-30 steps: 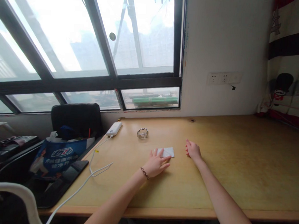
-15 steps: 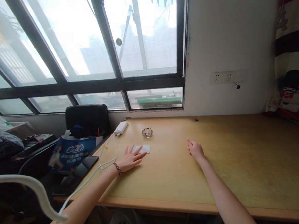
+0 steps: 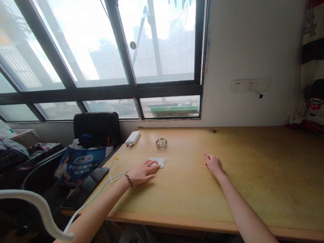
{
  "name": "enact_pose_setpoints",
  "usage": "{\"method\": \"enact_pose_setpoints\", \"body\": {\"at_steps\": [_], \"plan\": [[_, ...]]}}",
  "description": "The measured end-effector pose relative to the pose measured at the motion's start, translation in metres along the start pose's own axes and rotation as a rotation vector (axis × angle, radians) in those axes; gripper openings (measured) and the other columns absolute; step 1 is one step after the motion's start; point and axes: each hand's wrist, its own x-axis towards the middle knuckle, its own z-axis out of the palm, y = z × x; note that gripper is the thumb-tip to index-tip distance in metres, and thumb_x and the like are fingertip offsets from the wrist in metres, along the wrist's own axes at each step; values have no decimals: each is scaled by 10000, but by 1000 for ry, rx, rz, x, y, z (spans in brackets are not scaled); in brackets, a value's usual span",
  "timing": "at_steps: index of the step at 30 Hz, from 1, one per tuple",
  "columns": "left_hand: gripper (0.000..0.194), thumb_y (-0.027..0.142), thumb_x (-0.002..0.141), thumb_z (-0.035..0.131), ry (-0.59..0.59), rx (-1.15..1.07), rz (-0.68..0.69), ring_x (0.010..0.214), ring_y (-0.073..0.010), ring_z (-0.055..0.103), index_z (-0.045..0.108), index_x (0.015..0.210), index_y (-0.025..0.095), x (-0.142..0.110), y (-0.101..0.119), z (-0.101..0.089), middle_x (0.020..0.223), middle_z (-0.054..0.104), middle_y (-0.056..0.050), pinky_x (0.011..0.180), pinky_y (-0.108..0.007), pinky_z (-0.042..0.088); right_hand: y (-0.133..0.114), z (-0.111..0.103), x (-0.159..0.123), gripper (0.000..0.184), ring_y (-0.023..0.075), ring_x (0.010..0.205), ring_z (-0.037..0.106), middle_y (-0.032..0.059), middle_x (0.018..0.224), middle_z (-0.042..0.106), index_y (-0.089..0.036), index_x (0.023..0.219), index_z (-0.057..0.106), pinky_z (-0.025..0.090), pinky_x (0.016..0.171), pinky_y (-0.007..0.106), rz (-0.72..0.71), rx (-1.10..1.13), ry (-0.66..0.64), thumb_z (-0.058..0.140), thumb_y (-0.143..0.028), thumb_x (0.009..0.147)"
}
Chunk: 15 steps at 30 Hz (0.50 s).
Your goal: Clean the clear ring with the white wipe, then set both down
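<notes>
My left hand (image 3: 143, 172) lies flat on the wooden desk (image 3: 201, 195), fingers stretched out over the near edge of a small white folded cloth (image 3: 158, 161). A bead bracelet sits on that wrist. My right hand (image 3: 213, 163) rests on the desk further right, fingers loosely curled, nothing visible in it. A small glass ashtray (image 3: 161, 143) stands just beyond the cloth.
A white power bank (image 3: 132, 137) with a white cable (image 3: 105, 185) lies at the desk's far left corner. Left of the desk are a black chair (image 3: 96, 127), a blue printed bag (image 3: 76, 164) and a dark tablet (image 3: 84, 187). Wall sockets (image 3: 249, 86) are behind; a curtain (image 3: 317, 63) hangs right.
My left hand slid the white cloth leftwards across the desk, from the middle towards the cable. My right hand stayed in place. The view turned slightly left.
</notes>
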Motion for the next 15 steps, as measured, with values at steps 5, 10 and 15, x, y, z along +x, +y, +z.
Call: {"method": "enact_pose_setpoints", "body": {"at_steps": [5,10,15], "plan": [[496,486,779,362,38,-5,-4,1140,-240,321,337,1244,317,0,4,-4,1275,363,-36,971,-413,226,1,0,0,462,104,445,475,14,470,550,-178,543,530,266,440,198,-18,-1,21,296,-475,808],[473,447,805,332,199,-210,-46,1128,-223,344,342,1247,277,20,35,-5,1265,379,-59,954,-397,262,-10,-1,-3,454,103,402,462,8,461,540,-176,545,524,298,434,202,-45,194,83,325,-505,786],[424,427,821,312,433,-843,-97,1132,-200,379,457,1159,215,83,101,6,1216,452,-70,960,-364,280,-44,6,-30,520,98,382,446,2,411,478,-165,466,469,343,435,209,-196,676,-67,302,-536,790]]}}
